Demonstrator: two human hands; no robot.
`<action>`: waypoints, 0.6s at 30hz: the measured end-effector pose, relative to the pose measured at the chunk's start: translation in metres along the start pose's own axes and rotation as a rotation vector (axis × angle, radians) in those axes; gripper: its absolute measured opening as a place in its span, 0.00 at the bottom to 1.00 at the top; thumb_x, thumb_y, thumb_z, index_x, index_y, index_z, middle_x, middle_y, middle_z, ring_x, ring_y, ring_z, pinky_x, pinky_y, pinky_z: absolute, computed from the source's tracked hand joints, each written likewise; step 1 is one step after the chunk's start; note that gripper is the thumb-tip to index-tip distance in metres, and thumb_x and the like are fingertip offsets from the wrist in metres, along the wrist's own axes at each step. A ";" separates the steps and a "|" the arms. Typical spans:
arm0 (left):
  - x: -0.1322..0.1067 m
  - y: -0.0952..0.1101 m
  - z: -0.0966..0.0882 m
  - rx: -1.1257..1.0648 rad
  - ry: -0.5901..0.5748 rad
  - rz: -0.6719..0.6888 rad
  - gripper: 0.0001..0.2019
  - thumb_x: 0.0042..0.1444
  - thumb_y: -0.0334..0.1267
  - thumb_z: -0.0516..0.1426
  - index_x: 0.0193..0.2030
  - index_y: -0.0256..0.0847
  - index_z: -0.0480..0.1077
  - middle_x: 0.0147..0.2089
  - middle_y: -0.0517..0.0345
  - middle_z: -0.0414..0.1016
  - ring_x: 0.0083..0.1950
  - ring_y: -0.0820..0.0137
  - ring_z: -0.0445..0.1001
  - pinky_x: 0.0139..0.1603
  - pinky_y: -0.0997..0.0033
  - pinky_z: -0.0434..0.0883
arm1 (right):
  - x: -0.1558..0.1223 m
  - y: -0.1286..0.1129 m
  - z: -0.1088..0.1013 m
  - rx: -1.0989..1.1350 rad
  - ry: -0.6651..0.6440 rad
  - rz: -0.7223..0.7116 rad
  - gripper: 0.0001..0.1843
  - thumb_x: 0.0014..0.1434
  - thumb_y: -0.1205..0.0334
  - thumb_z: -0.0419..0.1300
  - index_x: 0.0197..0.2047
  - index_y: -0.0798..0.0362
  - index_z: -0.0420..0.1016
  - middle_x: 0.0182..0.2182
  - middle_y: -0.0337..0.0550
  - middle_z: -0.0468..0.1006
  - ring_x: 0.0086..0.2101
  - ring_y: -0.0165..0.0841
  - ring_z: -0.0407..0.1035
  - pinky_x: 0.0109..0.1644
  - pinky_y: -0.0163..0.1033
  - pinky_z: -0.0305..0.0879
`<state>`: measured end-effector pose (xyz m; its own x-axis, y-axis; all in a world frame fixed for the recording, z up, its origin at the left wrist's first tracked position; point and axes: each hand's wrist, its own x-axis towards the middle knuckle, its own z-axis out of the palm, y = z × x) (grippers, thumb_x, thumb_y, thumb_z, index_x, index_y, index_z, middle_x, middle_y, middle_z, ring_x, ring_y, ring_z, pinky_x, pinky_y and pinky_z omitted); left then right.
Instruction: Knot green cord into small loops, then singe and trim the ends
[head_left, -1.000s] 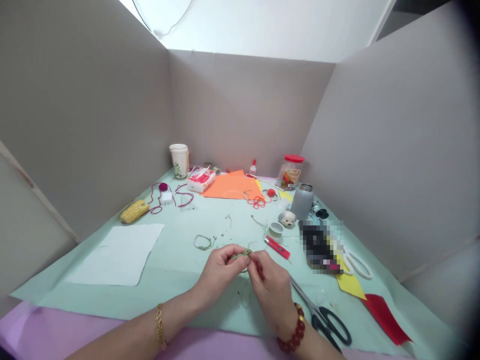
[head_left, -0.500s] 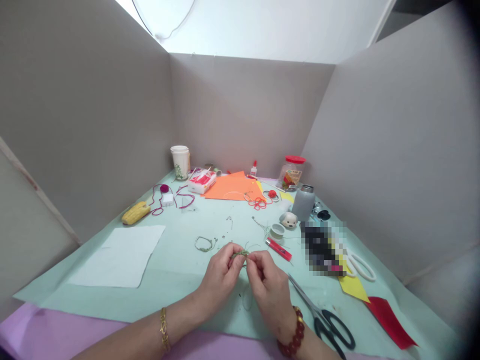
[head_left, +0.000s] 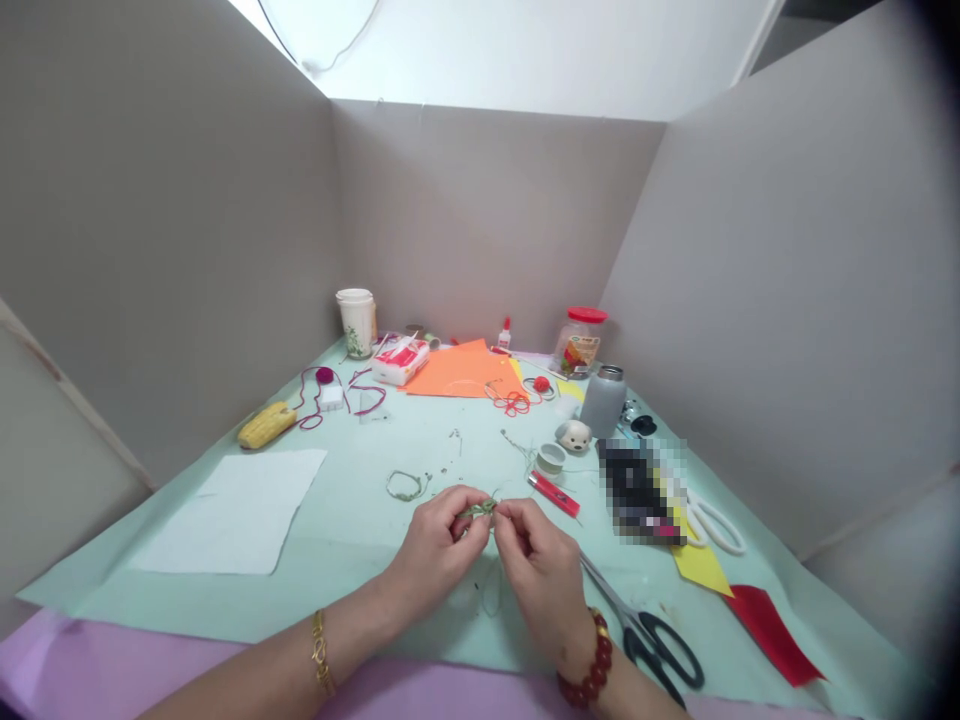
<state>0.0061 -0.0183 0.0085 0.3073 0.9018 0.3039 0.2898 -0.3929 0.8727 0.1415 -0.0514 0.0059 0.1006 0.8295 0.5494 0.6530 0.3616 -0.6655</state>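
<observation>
Between my two hands is a small green braided cord [head_left: 480, 508], with thin loose strands sticking up from it. My left hand [head_left: 444, 537] pinches its left part between thumb and forefinger. At its right end, my right hand [head_left: 538, 550] pinches the cord too, fingertips almost touching those of the left. A thin thread loop hangs below onto the mat. Beyond my left hand lies a green cord bracelet [head_left: 406, 485]. A red lighter [head_left: 554, 494] and a spool of thread [head_left: 550, 459] lie just past my right hand. Black-handled scissors [head_left: 651, 640] lie beside my right wrist.
White cloth [head_left: 232, 512] and a yellow corn-shaped object [head_left: 267, 425] lie left. Orange paper [head_left: 457, 370], a tissue pack [head_left: 400, 360], a paper cup [head_left: 356, 325] and a red-lidded jar [head_left: 580, 343] stand or lie at the back. A grey bottle [head_left: 604, 402] stands right, near a dog figure [head_left: 574, 435].
The whole view has shifted slightly. Both hands keep their pinch on the green cord, with only a small movement of the fingers.
</observation>
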 end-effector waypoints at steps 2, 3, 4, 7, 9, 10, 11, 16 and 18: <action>0.000 0.001 -0.001 0.055 0.013 0.053 0.06 0.55 0.33 0.52 0.36 0.39 0.71 0.24 0.66 0.58 0.26 0.75 0.57 0.29 0.76 0.57 | 0.000 0.000 -0.001 0.008 -0.008 -0.008 0.10 0.60 0.64 0.50 0.30 0.52 0.69 0.20 0.34 0.69 0.19 0.26 0.60 0.25 0.30 0.57; 0.000 0.001 -0.001 0.074 0.019 0.068 0.06 0.54 0.32 0.52 0.35 0.39 0.71 0.24 0.65 0.60 0.26 0.75 0.57 0.29 0.76 0.57 | 0.000 0.000 -0.001 0.007 -0.014 -0.013 0.09 0.60 0.64 0.51 0.30 0.52 0.69 0.19 0.33 0.69 0.19 0.26 0.60 0.24 0.30 0.57; 0.001 0.000 -0.001 0.090 0.025 0.077 0.06 0.54 0.32 0.52 0.34 0.39 0.71 0.24 0.64 0.61 0.26 0.75 0.58 0.29 0.76 0.57 | 0.000 0.000 -0.001 0.003 -0.022 -0.015 0.09 0.60 0.64 0.51 0.29 0.52 0.68 0.19 0.33 0.67 0.19 0.26 0.59 0.24 0.30 0.57; 0.001 -0.003 0.001 0.124 0.031 0.082 0.06 0.54 0.32 0.52 0.33 0.40 0.70 0.26 0.63 0.64 0.26 0.74 0.59 0.30 0.75 0.57 | -0.001 0.000 0.000 -0.005 -0.059 0.002 0.10 0.60 0.63 0.51 0.26 0.51 0.64 0.17 0.31 0.64 0.18 0.26 0.57 0.22 0.30 0.55; 0.000 -0.004 0.001 0.124 0.010 0.079 0.06 0.54 0.32 0.51 0.34 0.41 0.69 0.27 0.63 0.64 0.27 0.73 0.60 0.31 0.75 0.58 | 0.000 0.000 0.001 -0.007 -0.082 0.015 0.11 0.60 0.63 0.50 0.26 0.50 0.62 0.18 0.31 0.64 0.18 0.26 0.57 0.22 0.30 0.54; 0.000 -0.005 0.001 0.117 -0.005 0.078 0.06 0.55 0.32 0.51 0.34 0.41 0.69 0.27 0.63 0.64 0.28 0.73 0.60 0.32 0.75 0.58 | 0.000 0.000 0.001 -0.010 -0.092 0.015 0.10 0.61 0.63 0.49 0.27 0.50 0.63 0.19 0.32 0.65 0.19 0.26 0.58 0.22 0.30 0.54; 0.000 -0.005 0.002 0.105 -0.019 0.075 0.06 0.55 0.32 0.50 0.34 0.41 0.69 0.27 0.63 0.64 0.28 0.73 0.60 0.32 0.75 0.58 | 0.000 0.000 0.002 -0.014 -0.097 0.010 0.10 0.61 0.64 0.49 0.27 0.50 0.63 0.19 0.32 0.66 0.19 0.26 0.58 0.23 0.30 0.54; 0.003 -0.003 -0.001 -0.029 -0.050 -0.027 0.07 0.55 0.33 0.50 0.32 0.39 0.69 0.22 0.67 0.56 0.25 0.75 0.54 0.27 0.76 0.54 | 0.002 0.000 0.004 -0.014 -0.091 -0.007 0.10 0.61 0.64 0.48 0.29 0.51 0.65 0.20 0.33 0.66 0.19 0.26 0.58 0.24 0.31 0.54; 0.007 -0.003 -0.002 -0.131 -0.054 -0.084 0.06 0.55 0.36 0.51 0.31 0.39 0.68 0.21 0.68 0.51 0.24 0.76 0.51 0.25 0.76 0.53 | 0.000 0.000 0.003 0.010 -0.074 0.013 0.10 0.61 0.63 0.49 0.28 0.51 0.65 0.19 0.32 0.65 0.19 0.26 0.57 0.23 0.30 0.54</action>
<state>0.0052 -0.0106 0.0091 0.3362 0.9182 0.2094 0.1974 -0.2861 0.9376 0.1393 -0.0496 0.0043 0.0535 0.8632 0.5019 0.6446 0.3541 -0.6776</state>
